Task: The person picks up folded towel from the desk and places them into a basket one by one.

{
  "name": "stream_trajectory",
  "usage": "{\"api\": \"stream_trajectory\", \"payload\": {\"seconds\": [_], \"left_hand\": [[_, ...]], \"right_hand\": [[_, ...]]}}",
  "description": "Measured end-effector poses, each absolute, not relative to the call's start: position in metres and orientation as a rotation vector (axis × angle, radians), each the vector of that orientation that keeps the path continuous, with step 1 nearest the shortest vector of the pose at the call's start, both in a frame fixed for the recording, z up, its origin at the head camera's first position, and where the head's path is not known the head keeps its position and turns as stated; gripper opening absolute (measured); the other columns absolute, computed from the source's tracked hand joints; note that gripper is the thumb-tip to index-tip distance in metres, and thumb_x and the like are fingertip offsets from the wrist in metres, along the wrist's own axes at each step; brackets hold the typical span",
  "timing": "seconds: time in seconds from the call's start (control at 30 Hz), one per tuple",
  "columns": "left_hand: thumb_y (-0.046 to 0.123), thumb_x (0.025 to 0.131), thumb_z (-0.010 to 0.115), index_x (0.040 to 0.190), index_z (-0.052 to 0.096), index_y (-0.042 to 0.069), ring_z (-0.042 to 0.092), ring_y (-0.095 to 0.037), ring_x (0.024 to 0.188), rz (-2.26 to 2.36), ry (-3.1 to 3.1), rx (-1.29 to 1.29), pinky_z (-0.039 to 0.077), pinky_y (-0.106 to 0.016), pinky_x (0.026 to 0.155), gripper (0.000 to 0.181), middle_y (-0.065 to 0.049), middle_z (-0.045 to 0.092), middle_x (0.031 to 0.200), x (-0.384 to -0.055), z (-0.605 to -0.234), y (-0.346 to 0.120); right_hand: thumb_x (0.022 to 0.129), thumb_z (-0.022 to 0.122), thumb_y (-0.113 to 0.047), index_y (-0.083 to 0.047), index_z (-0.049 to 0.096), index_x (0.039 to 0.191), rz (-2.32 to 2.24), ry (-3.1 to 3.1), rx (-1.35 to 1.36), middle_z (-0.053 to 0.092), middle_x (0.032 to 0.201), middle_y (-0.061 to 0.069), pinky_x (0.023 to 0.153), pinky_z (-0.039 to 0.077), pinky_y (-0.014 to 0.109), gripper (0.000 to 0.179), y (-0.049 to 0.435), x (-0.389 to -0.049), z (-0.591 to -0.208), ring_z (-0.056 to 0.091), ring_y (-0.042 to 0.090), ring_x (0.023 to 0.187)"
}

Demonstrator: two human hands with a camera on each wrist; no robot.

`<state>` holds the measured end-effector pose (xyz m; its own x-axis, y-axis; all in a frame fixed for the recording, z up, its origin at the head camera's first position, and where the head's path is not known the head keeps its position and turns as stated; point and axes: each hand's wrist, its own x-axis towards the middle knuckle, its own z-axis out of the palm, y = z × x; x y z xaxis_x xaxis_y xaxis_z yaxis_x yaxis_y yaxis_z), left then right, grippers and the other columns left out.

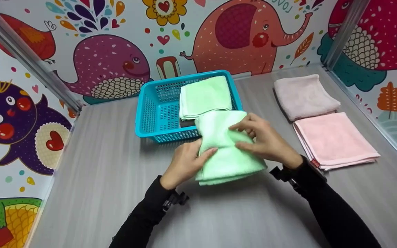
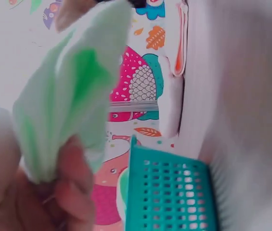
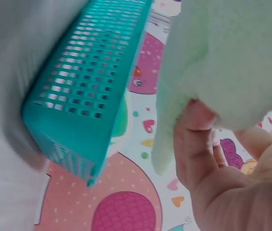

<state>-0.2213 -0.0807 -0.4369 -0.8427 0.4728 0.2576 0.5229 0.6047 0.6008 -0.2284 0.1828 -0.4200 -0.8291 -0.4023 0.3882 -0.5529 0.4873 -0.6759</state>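
A folded light green towel is held up in front of the basket, its upper end overlapping the rim in the head view. My left hand grips its left edge, thumb on top and fingers underneath; the left wrist view shows the cloth bunched at those fingers. On the right side, my right hand pinches the same towel between thumb and fingers. Behind it stands a turquoise perforated basket. Another folded green towel lies in the basket's right half, over something dark brown.
To the right on the grey table lie a folded pale pinkish-grey towel and a folded pink towel, side by side. Walls with cartoon animals enclose the table at the back, left and right.
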Motion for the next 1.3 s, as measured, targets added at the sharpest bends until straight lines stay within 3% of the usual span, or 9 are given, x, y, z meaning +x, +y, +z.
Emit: {"api": "stream_trajectory", "payload": {"seconds": [0.17, 0.33, 0.53, 0.63, 0.77, 0.9, 1.1, 1.2, 1.3], "left_hand": [[0.036, 0.103, 0.064, 0.089, 0.06, 0.012, 0.045, -0.007, 0.059, -1.178, -2.706, -0.787, 0.037, -0.025, 0.057, 0.029, 0.008, 0.043, 0.066, -0.226, -0.444, -0.078], [0.028, 0.104, 0.063, 0.115, 0.061, 0.004, 0.065, -0.014, 0.074, -1.558, -2.602, -0.751, 0.054, -0.026, 0.064, 0.027, -0.005, 0.067, 0.088, -0.239, -0.449, -0.081], [0.011, 0.104, 0.061, 0.14, 0.027, 0.004, 0.069, -0.03, 0.11, -1.995, -2.299, -0.676, 0.062, -0.035, 0.082, 0.05, -0.029, 0.06, 0.131, -0.258, -0.449, -0.095], [0.005, 0.106, 0.056, 0.137, 0.017, 0.009, 0.068, -0.023, 0.093, -2.125, -2.157, -0.67, 0.057, -0.029, 0.075, 0.05, -0.028, 0.059, 0.128, -0.266, -0.448, -0.104], [0.002, 0.107, 0.051, 0.133, 0.037, 0.001, 0.049, -0.015, 0.079, -1.986, -2.159, -0.699, 0.043, -0.025, 0.073, 0.03, -0.018, 0.058, 0.116, -0.276, -0.447, -0.113], [-0.002, 0.106, 0.048, 0.131, 0.058, -0.004, 0.052, -0.014, 0.107, -1.888, -2.21, -0.645, 0.041, -0.024, 0.091, 0.027, -0.017, 0.059, 0.133, -0.284, -0.447, -0.122], [0.001, 0.099, 0.064, 0.137, 0.06, -0.003, 0.057, -0.02, 0.111, -1.994, -2.26, -0.493, 0.049, -0.024, 0.085, 0.038, -0.017, 0.057, 0.143, -0.29, -0.44, -0.139], [-0.002, 0.094, 0.069, 0.136, 0.062, -0.003, 0.057, -0.02, 0.124, -1.933, -2.271, -0.473, 0.047, -0.026, 0.099, 0.043, -0.017, 0.059, 0.142, -0.295, -0.435, -0.152], [-0.011, 0.09, 0.063, 0.137, 0.063, -0.001, 0.05, -0.024, 0.131, -1.835, -2.279, -0.469, 0.038, -0.034, 0.112, 0.048, -0.018, 0.059, 0.14, -0.299, -0.431, -0.167]], "right_hand": [[0.08, 0.086, -0.002, -0.006, 0.076, 0.119, 1.254, -2.501, 0.781, 0.061, 0.1, 0.011, 0.072, 0.046, 0.024, 0.04, 0.183, -0.233, -0.421, 0.052, 0.014, 0.08], [0.081, 0.086, -0.003, -0.006, 0.077, 0.118, 1.209, -2.486, 0.734, 0.06, 0.101, 0.013, 0.072, 0.046, 0.028, 0.038, 0.178, -0.243, -0.417, 0.052, 0.016, 0.081], [0.082, 0.085, -0.004, -0.004, 0.077, 0.117, 1.23, -2.451, 0.671, 0.059, 0.102, 0.018, 0.075, 0.046, 0.027, 0.035, 0.165, -0.273, -0.408, 0.054, 0.021, 0.084], [0.084, 0.083, -0.004, -0.003, 0.078, 0.115, 1.276, -2.433, 0.639, 0.059, 0.104, 0.019, 0.076, 0.043, 0.029, 0.032, 0.158, -0.291, -0.404, 0.053, 0.025, 0.085], [0.086, 0.082, -0.007, -0.004, 0.079, 0.112, 1.286, -2.421, 0.622, 0.059, 0.105, 0.019, 0.077, 0.041, 0.031, 0.026, 0.147, -0.309, -0.399, 0.053, 0.029, 0.087], [0.086, 0.082, -0.006, -0.004, 0.079, 0.11, 1.259, -2.404, 0.628, 0.059, 0.105, 0.018, 0.077, 0.041, 0.032, 0.024, 0.135, -0.322, -0.397, 0.054, 0.032, 0.089], [0.087, 0.081, -0.006, -0.005, 0.08, 0.109, 1.224, -2.386, 0.662, 0.059, 0.107, 0.018, 0.078, 0.041, 0.032, 0.022, 0.113, -0.34, -0.397, 0.053, 0.028, 0.09], [0.089, 0.08, -0.007, -0.004, 0.079, 0.11, 1.223, -2.397, 0.678, 0.059, 0.108, 0.018, 0.08, 0.042, 0.033, 0.021, 0.099, -0.347, -0.397, 0.053, 0.028, 0.093], [0.091, 0.078, -0.008, -0.004, 0.079, 0.111, 1.209, -2.422, 0.694, 0.058, 0.108, 0.018, 0.084, 0.043, 0.034, 0.02, 0.081, -0.351, -0.395, 0.054, 0.029, 0.097]]}}
